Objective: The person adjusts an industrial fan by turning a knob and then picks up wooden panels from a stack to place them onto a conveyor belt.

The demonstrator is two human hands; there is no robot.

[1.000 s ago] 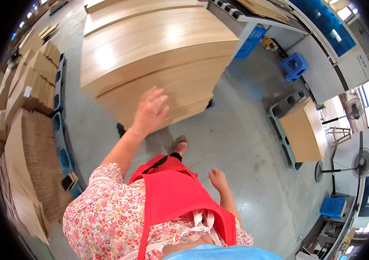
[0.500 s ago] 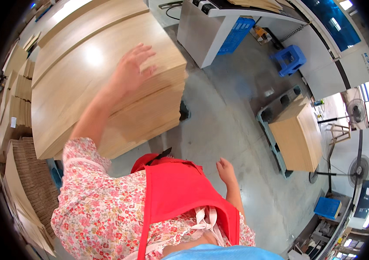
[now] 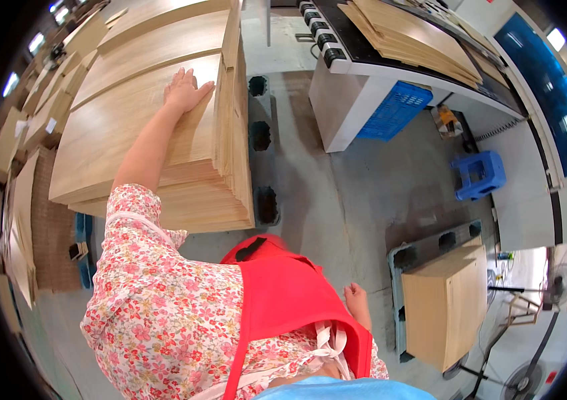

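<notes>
A tall stack of light wood-grain panels (image 3: 130,143) stands at the far left. My left hand (image 3: 185,92) rests palm down on its top panel, close to the right edge, with the fingers spread and nothing held. My left arm stretches forward over the near part of the stack. Down by my right side, past the red apron (image 3: 290,293), my right hand (image 3: 358,300) hangs in a loose fist. No object shows in it, and it touches no panel.
Beside the stack a grey-blue pallet (image 3: 267,193) sticks out. A machine table bears several panels (image 3: 417,37), with a blue crate (image 3: 397,110) beneath. A blue stool (image 3: 480,175) and a smaller panel stack (image 3: 447,303) on a pallet stand right. Corrugated sheets (image 3: 57,213) lie left.
My left hand has come down from above the stack onto the top panel. My right hand has drawn in toward my side. The whole view has turned and shifted.
</notes>
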